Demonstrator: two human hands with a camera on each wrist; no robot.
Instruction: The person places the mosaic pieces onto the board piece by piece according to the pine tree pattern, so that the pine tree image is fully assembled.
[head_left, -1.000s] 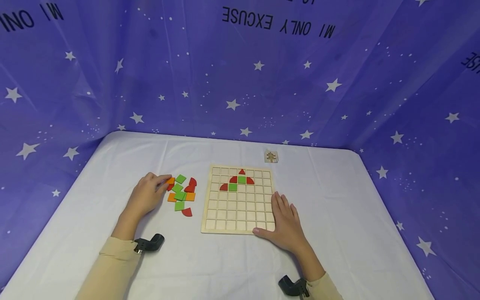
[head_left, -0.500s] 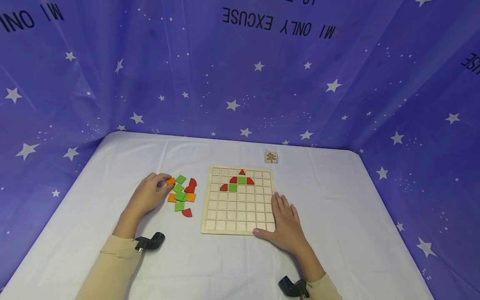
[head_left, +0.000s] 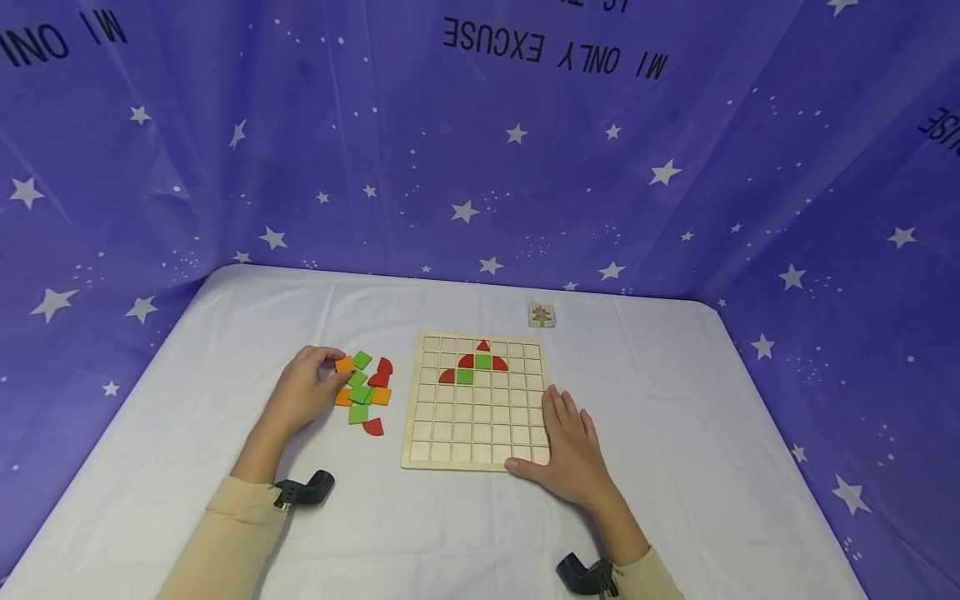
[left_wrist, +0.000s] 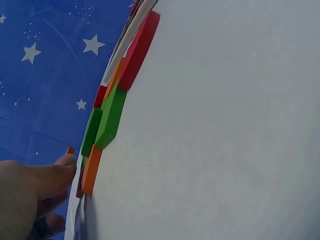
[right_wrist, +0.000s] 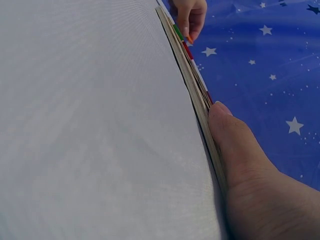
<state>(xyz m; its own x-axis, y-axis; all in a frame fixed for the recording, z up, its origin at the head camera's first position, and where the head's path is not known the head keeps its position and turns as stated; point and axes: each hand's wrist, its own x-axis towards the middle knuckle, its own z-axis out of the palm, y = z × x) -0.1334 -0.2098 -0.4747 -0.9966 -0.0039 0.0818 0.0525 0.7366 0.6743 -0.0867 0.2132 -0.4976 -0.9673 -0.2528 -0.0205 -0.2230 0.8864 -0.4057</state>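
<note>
My left hand (head_left: pixel 300 387) pinches an orange square tile (head_left: pixel 345 364) between thumb and fingers, at the upper left of a loose pile of tiles. In the left wrist view the tile's edge (left_wrist: pixel 70 150) shows at the thumb tip, above the tabletop. The pile has green squares (head_left: pixel 358 414), orange squares (head_left: pixel 381 397) and red quarter-circles (head_left: pixel 372 427), some overlapping. Right of it lies a wooden grid board (head_left: pixel 444 432), with a red triangle (head_left: pixel 483 346), green squares and red quarter-circles in its upper cells. My right hand (head_left: pixel 573 450) rests on the board's lower right corner, fingers extended along its side.
A small card (head_left: pixel 542 315) with a tree-like pattern lies beyond the board's upper right corner. A white cloth (head_left: pixel 675 400) covers the table. A purple star-printed curtain (head_left: pixel 390 167) surrounds the back and sides. Both wrists wear black camera mounts (head_left: pixel 585 575).
My left hand has drawn the orange tile slightly to the right, over the pile's upper left. The right hand and the tiles on the board stay put.
</note>
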